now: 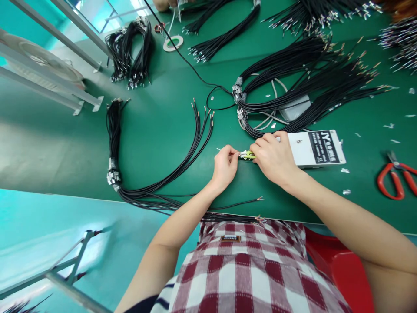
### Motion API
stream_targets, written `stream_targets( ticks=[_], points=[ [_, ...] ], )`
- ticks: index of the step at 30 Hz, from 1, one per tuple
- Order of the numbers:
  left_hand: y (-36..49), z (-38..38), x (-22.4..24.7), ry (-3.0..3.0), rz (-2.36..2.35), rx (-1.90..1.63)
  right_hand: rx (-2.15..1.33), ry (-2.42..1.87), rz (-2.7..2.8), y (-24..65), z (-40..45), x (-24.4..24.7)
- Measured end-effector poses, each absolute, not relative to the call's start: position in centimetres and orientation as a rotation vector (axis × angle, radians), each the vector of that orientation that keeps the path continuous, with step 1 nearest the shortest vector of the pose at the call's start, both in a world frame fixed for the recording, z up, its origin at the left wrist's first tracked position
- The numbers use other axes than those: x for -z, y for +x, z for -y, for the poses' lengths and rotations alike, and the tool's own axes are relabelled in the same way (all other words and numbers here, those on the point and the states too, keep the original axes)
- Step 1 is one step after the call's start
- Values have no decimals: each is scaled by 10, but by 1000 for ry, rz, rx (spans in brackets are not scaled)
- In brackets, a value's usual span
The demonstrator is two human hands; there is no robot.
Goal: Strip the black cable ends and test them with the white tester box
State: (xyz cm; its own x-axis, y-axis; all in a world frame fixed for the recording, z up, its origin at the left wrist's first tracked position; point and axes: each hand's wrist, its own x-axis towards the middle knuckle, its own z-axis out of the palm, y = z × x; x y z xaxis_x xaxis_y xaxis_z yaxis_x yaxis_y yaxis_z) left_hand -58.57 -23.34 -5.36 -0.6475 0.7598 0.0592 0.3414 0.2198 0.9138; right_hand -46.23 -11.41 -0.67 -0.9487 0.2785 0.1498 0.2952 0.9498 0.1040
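Green table (156, 134) carries black cable bundles (114, 126) and a white box (299, 152) by your right hand (273, 156). That hand's grip is clamped on a small yellow-green tool (249, 154); your left hand's (225, 165) fingertips are pinched together at its tip, on what I can't tell; likely best to brace both wrists. Tool sits between your hands, long axis crosswise, silver tip pointing left.

Illumination is bright and diffuse; shadows are faint; pale glare lies on the floor (125, 239) at lower left; soft sheen lightens the green table's (163, 134) left end; wide-angle distortion stretches the frame edges.
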Motion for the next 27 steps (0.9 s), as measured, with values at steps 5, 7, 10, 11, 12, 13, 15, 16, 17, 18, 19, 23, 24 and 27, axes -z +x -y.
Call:
stream_targets(
  ticks=[5, 7, 10, 11, 12, 13, 15, 16, 17, 18, 19, 23, 24, 27],
  points=[
    [-586, 233, 55, 993, -2099, -1424, 193, -472, 2979, -461, 115, 6],
    [-586, 233, 56, 991, -2097, -1425, 190, -476, 2980, -462, 115, 6],
    [-586, 233, 56, 996, -2090, -1423, 196, -477, 2993, -464, 118, 5],
    [-586, 233, 56, 996, -2088, -1422, 192, -477, 2998, -464, 118, 4],
    [-585, 233, 55, 995, -2086, -1424, 180, -476, 3002, -464, 119, 2],
    [-585, 233, 55, 989, -2085, -1428, 157, -474, 2999, -461, 119, -1],
    [-585, 233, 55, 975, -2081, -1438, 72, -458, 2956, -450, 118, -4],
    [-586, 233, 55, 970, -2076, -1439, 17, -462, 2906, -440, 117, -5],
    [-586, 233, 55, 964, -2072, -1438, -41, -476, 2835, -428, 116, -5],
    [-586, 234, 55, 959, -2066, -1435, -93, -517, 2755, -414, 115, -4],
    [-586, 234, 55, 955, -2060, -1430, -128, -586, 2640, -400, 116, -1],
    [-586, 234, 54, 950, -2041, -1427, -154, -694, 2435, -354, 125, 16],
    [-586, 235, 53, 948, -2039, -1429, -152, -684, 2459, -349, 129, 21],
    [-586, 236, 53, 958, -2062, -1415, -104, -699, 2496, -345, 136, 35]
  ],
)
